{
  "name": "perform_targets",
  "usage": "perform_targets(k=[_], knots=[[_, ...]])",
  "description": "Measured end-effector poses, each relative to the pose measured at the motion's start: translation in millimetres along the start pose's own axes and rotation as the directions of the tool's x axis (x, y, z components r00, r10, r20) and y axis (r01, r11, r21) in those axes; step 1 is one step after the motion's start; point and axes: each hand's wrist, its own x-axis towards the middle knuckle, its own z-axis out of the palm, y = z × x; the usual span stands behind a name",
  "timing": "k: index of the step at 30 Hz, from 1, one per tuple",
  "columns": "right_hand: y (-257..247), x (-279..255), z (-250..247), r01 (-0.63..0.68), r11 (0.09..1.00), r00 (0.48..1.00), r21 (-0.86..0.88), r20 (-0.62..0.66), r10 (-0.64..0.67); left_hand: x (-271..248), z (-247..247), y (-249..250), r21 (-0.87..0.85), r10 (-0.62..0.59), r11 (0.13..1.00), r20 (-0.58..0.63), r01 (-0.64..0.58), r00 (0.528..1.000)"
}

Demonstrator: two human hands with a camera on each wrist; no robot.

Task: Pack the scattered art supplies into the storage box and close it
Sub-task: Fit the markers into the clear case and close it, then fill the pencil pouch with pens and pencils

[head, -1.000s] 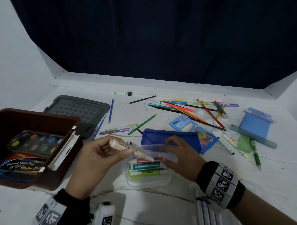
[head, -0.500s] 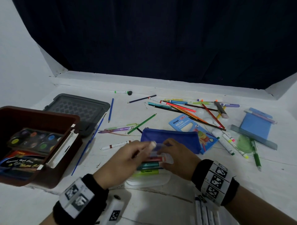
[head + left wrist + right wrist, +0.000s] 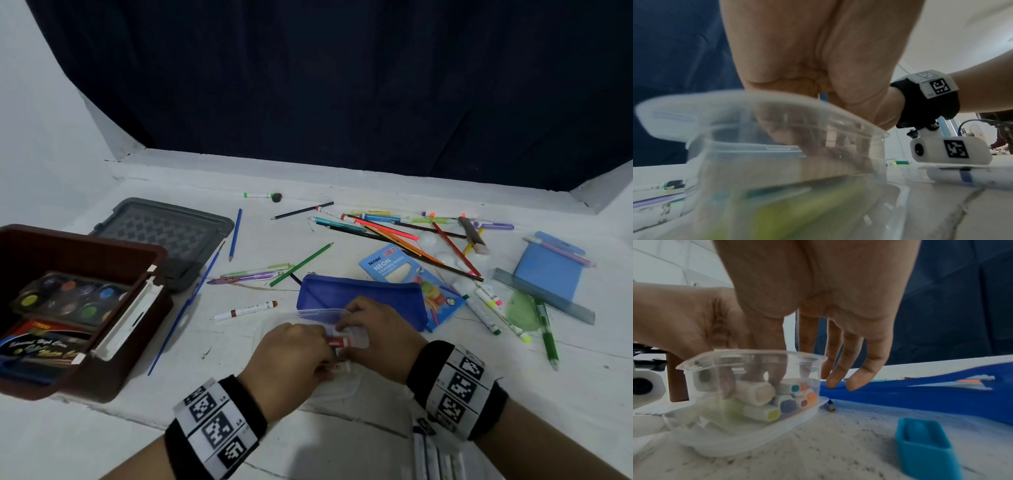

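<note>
A clear plastic case [image 3: 356,343] of markers sits on the table in front of me, and both hands are at it. My left hand [image 3: 327,354] reaches into the case [image 3: 715,369], its fingers curled on a beige-capped marker [image 3: 762,393] lying on the other markers. My right hand [image 3: 349,329] steadies the far wall with thumb and forefinger, while its other fingers [image 3: 857,381] hang straight onto a blue pouch [image 3: 900,395]. The brown storage box [image 3: 150,255] stands open at the left, with a paint palette [image 3: 68,298] inside.
The grey lid [image 3: 161,229] lies behind the box. Several pencils and pens [image 3: 394,233] are scattered at the back right, with a neon pencil pack [image 3: 390,267], a ruler and a blue card. A brown-tipped marker [image 3: 245,310] and a blue brush [image 3: 185,308] lie left of the case.
My left hand has carried the beige marker rightward and down into the clear case. The right hand has stayed on the case.
</note>
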Motion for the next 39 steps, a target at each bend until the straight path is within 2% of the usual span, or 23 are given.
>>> perform_targets(k=[7, 11, 19, 22, 25, 29, 31, 33, 35, 37, 39], knots=[[4, 1, 2, 0.004, 0.999, 1.0, 0.037, -0.03, -0.003, 3, 0, 4, -0.096, -0.047, 0.995, -0.066, 0.04, 0.997], [7, -1, 1, 0.014, 0.997, 0.999, 0.073, -0.052, -0.01, 3, -1, -1, -0.104, -0.074, 0.992, -0.06, 0.067, 0.995], [14, -1, -3, 0.057, 0.993, 0.997, 0.099, -0.054, -0.052, 7, -1, -6, -0.07, -0.047, 0.997, -0.075, 0.042, 0.996], [16, -3, -7, 0.062, 0.991, 0.993, 0.119, -0.104, -0.05, 6, -10, -5, -0.1, -0.061, 0.994, -0.095, 0.051, 0.994], [23, -5, -14, 0.016, 0.997, 0.987, 0.073, -0.163, -0.004, 8, -27, -16, -0.205, -0.141, 0.972, -0.1, 0.118, 0.985], [43, -9, -32, -0.146, 0.989, 0.952, 0.033, -0.266, 0.149, 26, -47, -49, -0.325, -0.194, 0.934, -0.121, 0.146, 0.973], [58, -9, -39, -0.25, 0.968, 0.926, -0.017, -0.297, 0.234, 39, -48, -71, -0.337, -0.21, 0.924, -0.049, 0.182, 0.976], [71, -8, -44, -0.388, 0.918, 0.897, -0.082, -0.262, 0.355, 52, -43, -90, -0.333, -0.203, 0.912, 0.138, 0.238, 0.969], [81, -6, -46, -0.483, 0.865, 0.87, -0.133, -0.177, 0.459, 66, -34, -100, -0.305, -0.173, 0.913, 0.314, 0.271, 0.934], [86, -2, -46, -0.512, 0.845, 0.859, -0.152, -0.091, 0.504, 78, -27, -101, -0.297, -0.166, 0.907, 0.397, 0.298, 0.903], [89, 1, -44, -0.501, 0.853, 0.865, -0.149, -0.038, 0.501, 86, -21, -100, -0.297, -0.171, 0.902, 0.423, 0.314, 0.89]])
